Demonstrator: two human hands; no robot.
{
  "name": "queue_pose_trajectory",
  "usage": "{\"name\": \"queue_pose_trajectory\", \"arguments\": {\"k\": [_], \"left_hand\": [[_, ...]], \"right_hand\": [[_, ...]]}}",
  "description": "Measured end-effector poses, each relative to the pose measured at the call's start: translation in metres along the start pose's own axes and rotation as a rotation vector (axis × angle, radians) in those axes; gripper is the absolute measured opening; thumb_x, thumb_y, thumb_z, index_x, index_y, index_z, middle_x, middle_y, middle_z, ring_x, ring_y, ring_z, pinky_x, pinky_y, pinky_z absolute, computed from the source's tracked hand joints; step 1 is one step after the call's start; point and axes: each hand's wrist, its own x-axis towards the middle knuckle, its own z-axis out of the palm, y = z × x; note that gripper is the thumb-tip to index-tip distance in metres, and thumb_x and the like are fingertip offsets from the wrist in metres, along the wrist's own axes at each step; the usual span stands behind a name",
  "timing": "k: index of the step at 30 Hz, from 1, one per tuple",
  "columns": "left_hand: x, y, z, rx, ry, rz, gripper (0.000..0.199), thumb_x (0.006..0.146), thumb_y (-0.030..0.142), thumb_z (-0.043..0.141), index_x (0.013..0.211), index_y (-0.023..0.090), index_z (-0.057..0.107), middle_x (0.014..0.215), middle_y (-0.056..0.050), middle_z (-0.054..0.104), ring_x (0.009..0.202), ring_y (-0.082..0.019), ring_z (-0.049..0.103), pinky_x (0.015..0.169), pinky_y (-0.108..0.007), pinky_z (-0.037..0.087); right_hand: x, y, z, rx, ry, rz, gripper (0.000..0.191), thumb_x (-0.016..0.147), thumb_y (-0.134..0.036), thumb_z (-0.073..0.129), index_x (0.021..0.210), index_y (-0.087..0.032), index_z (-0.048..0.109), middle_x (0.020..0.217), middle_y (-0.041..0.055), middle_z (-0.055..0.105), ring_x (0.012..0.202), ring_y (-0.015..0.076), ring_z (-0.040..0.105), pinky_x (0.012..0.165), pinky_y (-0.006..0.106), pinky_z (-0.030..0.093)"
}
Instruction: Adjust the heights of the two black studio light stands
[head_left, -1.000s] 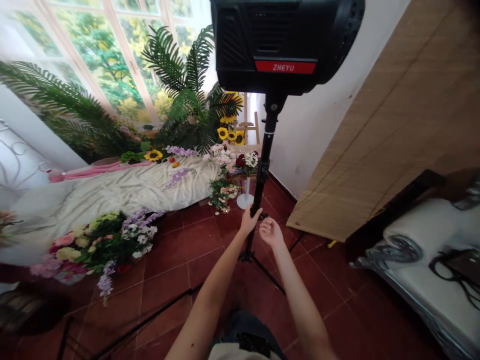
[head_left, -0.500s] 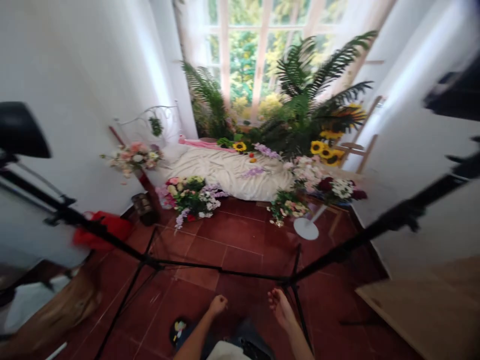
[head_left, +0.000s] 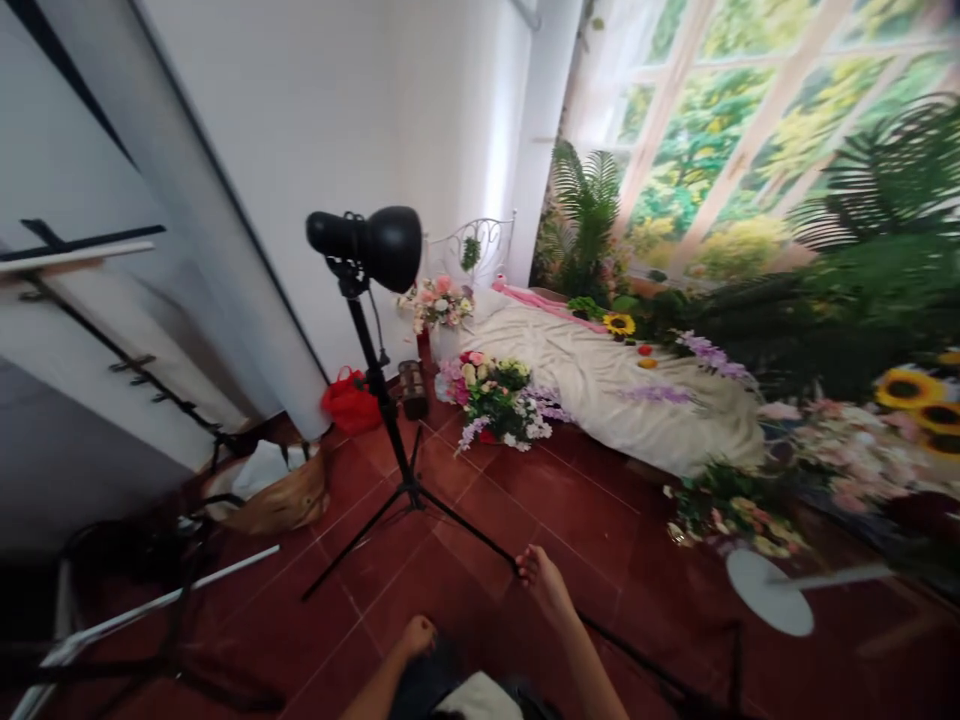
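Observation:
My left hand (head_left: 420,635) is low in the middle of the head view, over the red tiled floor. Its fingers are curled into a loose fist, and nothing shows in it. My right hand (head_left: 541,578) is farther forward and to the right, with loosely bent fingers held a little apart and no object visible in them. In the picture its fingertips overlap the end of a leg of the black tripod (head_left: 411,490); whether they touch cannot be told. A black lamp (head_left: 375,245) sits on top of that tripod.
Ahead, a cream-draped bed (head_left: 600,400) has a flower bunch (head_left: 502,400) before it. To the left are a red bag (head_left: 352,400), a brown bag (head_left: 281,495) and a white pole (head_left: 180,595) on the floor. A white round base (head_left: 769,592) lies right.
The view has swung left, so the lamp tripod now stands near the middle and the bed lies to the right. My right hand has come forward and left; the left stays in a loose fist.

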Motion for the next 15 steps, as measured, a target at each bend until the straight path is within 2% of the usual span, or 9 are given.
{"name": "queue_pose_trajectory", "arguments": {"k": [4, 8, 11, 15], "left_hand": [[0.018, -0.022, -0.059, -0.065, 0.032, -0.013, 0.031, 0.06, 0.025, 0.065, 0.045, 0.017, 0.039, 0.037, 0.005, 0.041, 0.045, -0.014, 0.052, 0.047, -0.022, 0.036], [0.035, -0.026, -0.113, -0.149, 0.052, 0.009, 0.027, 0.063, 0.026, 0.066, 0.05, 0.017, 0.045, 0.041, 0.005, 0.045, 0.047, -0.014, 0.053, 0.051, -0.024, 0.04], [0.054, -0.01, -0.148, -0.23, 0.078, 0.075, 0.023, 0.068, 0.03, 0.066, 0.058, 0.016, 0.051, 0.047, 0.004, 0.051, 0.053, -0.013, 0.056, 0.057, -0.025, 0.043], [0.083, 0.036, -0.189, -0.39, 0.133, 0.279, 0.025, 0.073, 0.039, 0.062, 0.07, 0.014, 0.058, 0.06, 0.001, 0.059, 0.06, -0.013, 0.059, 0.064, -0.027, 0.047]], "right_hand": [[0.016, 0.04, 0.088, -0.029, -0.141, 0.068, 0.02, 0.075, -0.035, 0.062, 0.07, -0.02, 0.051, 0.061, -0.0003, 0.066, 0.048, 0.0089, 0.055, 0.048, 0.018, 0.037], [0.023, 0.071, 0.148, -0.106, -0.27, 0.106, 0.018, 0.078, -0.034, 0.059, 0.071, -0.019, 0.052, 0.064, 0.0012, 0.066, 0.049, 0.0083, 0.056, 0.048, 0.018, 0.037], [0.027, 0.078, 0.175, -0.209, -0.34, 0.112, 0.019, 0.08, -0.035, 0.058, 0.072, -0.018, 0.054, 0.066, 0.0023, 0.067, 0.05, 0.0085, 0.057, 0.048, 0.018, 0.037], [0.041, 0.062, 0.203, -0.388, -0.393, 0.114, 0.017, 0.084, -0.031, 0.053, 0.075, -0.017, 0.057, 0.065, 0.0023, 0.067, 0.049, 0.0082, 0.056, 0.048, 0.017, 0.037]]}}
